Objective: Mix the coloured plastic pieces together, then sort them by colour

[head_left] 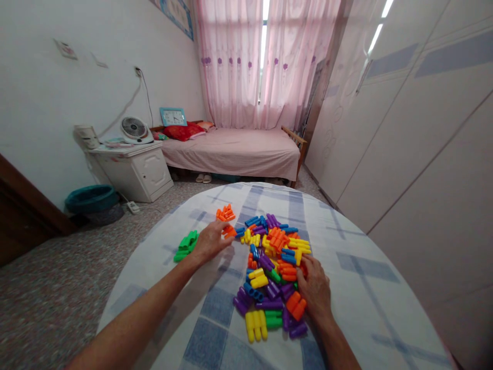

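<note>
A mixed pile of plastic toy blocks [272,291], shaped like joined tubes in purple, blue, yellow, orange and green, lies on the round table. My left hand [210,242] is left of the pile, its thumb and fingers closed on an orange toy block [229,232]. Just beyond it sits a small group of orange blocks [225,212]. Green blocks [187,245] lie together to the left of that hand. At the pile's right edge, my right hand [316,287] curls its fingers round an orange block [304,268], which is partly hidden by the fingers.
A checked blue-and-white cloth [370,308] covers the table. Beyond stand a bed [246,149] and a white cabinet [142,172] with a fan [134,128] on it. A bin [92,200] is on the floor at left; a tall wardrobe [404,133] lines the right.
</note>
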Demonstrator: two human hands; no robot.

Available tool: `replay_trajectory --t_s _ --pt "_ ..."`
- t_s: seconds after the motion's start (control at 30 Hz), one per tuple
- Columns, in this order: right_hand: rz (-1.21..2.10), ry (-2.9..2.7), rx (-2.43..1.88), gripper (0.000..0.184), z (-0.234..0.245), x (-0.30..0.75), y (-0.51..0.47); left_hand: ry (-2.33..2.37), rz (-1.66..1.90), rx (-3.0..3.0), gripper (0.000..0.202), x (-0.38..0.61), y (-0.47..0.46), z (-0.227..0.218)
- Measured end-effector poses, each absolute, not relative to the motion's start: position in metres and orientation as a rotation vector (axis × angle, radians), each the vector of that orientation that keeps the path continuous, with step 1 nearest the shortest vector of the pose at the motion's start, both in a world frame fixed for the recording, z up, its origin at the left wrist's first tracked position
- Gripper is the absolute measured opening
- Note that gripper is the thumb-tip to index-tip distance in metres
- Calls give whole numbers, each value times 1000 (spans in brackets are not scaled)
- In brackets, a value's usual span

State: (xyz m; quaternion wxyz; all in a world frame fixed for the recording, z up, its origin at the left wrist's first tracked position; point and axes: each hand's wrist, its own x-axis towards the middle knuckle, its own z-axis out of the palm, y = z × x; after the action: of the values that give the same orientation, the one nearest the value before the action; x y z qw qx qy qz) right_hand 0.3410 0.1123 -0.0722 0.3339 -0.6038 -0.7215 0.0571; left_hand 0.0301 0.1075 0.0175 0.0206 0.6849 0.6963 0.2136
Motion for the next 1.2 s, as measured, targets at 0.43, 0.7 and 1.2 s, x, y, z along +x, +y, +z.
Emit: replay_trajectory --t_s 0.43,0.7,1.2 --pt "155 -1884 -1570 30 -74 342 114 2554 475 1592 27 -30 183 5" --pt "150 -1868 -1567 30 -72 340 113 2243 559 2098 29 36 161 14" --pt "139 -1869 -1556 31 -73 340 113 2263 407 1992 22 100 181 -3"
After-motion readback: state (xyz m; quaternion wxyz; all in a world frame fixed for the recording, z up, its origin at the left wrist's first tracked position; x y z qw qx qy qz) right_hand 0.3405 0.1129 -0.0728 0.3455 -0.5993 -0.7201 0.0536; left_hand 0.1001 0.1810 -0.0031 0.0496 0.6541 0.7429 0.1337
